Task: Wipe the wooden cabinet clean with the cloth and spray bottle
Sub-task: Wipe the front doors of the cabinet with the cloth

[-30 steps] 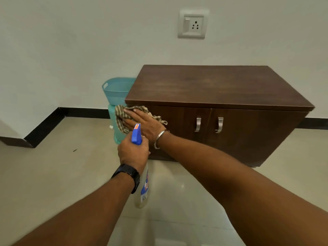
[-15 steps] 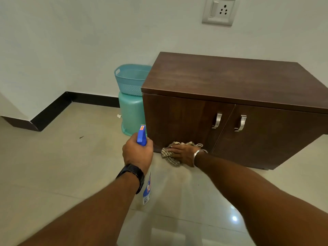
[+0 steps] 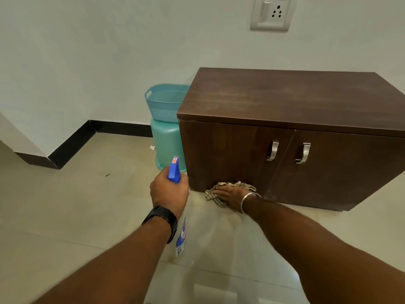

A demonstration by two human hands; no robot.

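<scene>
While the right hand (image 3: pixel 230 194) lies flat with its fingers stretched out, it presses the cloth (image 3: pixel 221 199) against the bottom edge of the wooden cabinet (image 3: pixel 285 119), low on the left door where the front meets the floor (image 3: pixel 65 205). The cloth is a checked, crumpled rag; part of it bunches up against the door above the fingers and part trails onto the tiles just in front of the cabinet. A metal bangle (image 3: pixel 248 199) sits on that wrist.

The left hand (image 3: pixel 168 194) is curled tight around the neck of the spray bottle (image 3: pixel 180 240), held off the floor just out from the cabinet's front left corner. The blue trigger head (image 3: pixel 174 170) sticks up above the knuckles and the pale body with its printed label hangs below the wrist, which wears a black watch (image 3: pixel 162 220). The bottle does not touch the cabinet.

Both cabinet doors are closed, with two metal handles (image 3: pixel 272 150) side by side near the centre seam. Tucked against the cabinet's left side stands a teal bin (image 3: pixel 164 148) with a lighter blue basket (image 3: pixel 163 102) stacked on top. On the wall above the cabinet there is a socket and switch plate (image 3: pixel 271 14)
</scene>
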